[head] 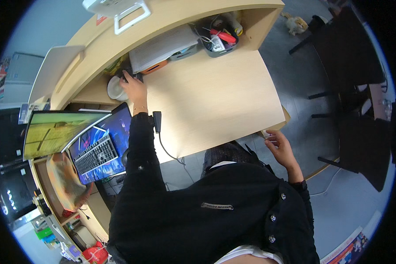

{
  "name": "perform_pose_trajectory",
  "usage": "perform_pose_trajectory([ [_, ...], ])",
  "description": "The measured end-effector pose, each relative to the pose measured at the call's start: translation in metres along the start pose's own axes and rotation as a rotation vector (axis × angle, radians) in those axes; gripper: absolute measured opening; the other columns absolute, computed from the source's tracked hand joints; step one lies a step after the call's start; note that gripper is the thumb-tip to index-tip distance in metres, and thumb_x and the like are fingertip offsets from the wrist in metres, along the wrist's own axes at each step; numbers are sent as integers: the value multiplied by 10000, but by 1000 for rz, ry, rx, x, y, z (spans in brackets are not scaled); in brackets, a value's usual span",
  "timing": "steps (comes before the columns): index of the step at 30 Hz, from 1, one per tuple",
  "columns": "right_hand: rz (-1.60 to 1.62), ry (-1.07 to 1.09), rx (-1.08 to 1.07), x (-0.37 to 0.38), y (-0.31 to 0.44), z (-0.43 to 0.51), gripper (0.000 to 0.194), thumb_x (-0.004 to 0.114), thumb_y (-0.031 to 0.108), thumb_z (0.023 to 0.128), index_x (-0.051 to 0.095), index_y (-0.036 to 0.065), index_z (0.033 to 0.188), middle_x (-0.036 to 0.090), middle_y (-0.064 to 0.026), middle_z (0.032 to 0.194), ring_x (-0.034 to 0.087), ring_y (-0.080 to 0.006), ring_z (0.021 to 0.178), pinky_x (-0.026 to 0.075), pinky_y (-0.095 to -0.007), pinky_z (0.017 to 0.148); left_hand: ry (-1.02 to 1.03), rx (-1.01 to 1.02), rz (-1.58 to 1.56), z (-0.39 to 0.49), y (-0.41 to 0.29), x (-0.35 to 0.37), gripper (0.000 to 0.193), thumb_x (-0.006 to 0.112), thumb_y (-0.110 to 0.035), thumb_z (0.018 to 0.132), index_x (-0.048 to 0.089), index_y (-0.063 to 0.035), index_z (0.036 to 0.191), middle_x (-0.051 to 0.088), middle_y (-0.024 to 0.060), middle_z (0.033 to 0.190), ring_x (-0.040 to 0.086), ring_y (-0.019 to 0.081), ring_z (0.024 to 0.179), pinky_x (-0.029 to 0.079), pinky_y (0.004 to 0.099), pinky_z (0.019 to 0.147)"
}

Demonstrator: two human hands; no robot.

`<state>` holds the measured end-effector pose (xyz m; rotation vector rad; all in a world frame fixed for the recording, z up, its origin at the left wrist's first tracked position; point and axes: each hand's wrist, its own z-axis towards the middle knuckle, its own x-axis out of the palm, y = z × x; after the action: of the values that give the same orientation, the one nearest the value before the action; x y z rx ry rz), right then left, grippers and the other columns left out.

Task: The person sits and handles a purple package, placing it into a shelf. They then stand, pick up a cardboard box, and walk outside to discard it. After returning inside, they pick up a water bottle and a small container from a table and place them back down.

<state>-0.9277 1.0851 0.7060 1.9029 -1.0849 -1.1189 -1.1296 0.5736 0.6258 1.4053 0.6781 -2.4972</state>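
Note:
My left hand (135, 89) reaches into the far left corner of the pale wooden desk (214, 95). Its fingers are at a dark object (128, 76), partly hidden, and beside a round white bowl-like thing (115, 88). Whether they grip the dark object is not clear. My right hand (280, 149) hangs past the desk's near right edge, fingers loosely bent and apart. By its fingertips, a small white object (266, 134) shows at an open drawer-like wooden part (279, 124) below the desktop.
Under the shelf stand a stack of papers (166, 46), an orange box (154, 67) and a grey basket (222, 51) with a red-handled tool (223, 35). A black adapter (157, 121) with cable lies by my left sleeve. Left are a keyboard (96, 154) and monitor (61, 132); black chairs (346, 49) stand right.

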Motion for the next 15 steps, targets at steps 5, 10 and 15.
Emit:
perform_pose_trajectory([
  [5,79,-110,20,-17,-24,-19,349,623,73,882,521,38,1214,594,-107,1060,600,-185,965,510,-321,822,231,168,541,11,14,25,382,474,-181,880,556,-40,1225,443,69,1364,491,289,1122,442,413,875],
  [10,186,-202,94,-48,-76,-47,362,615,107,899,511,44,1239,587,-93,1076,590,-162,961,502,-311,818,-70,137,322,-15,-13,1,455,599,-156,817,505,-25,1242,445,196,1288,463,361,1118,387,440,928],
  [15,409,-298,287,-104,-177,-59,400,598,176,919,482,47,1279,589,-100,1093,596,-179,969,497,-301,811,111,420,-252,-134,-143,-62,290,680,-117,782,612,-47,1055,581,104,965,534,290,964,388,420,873],
])
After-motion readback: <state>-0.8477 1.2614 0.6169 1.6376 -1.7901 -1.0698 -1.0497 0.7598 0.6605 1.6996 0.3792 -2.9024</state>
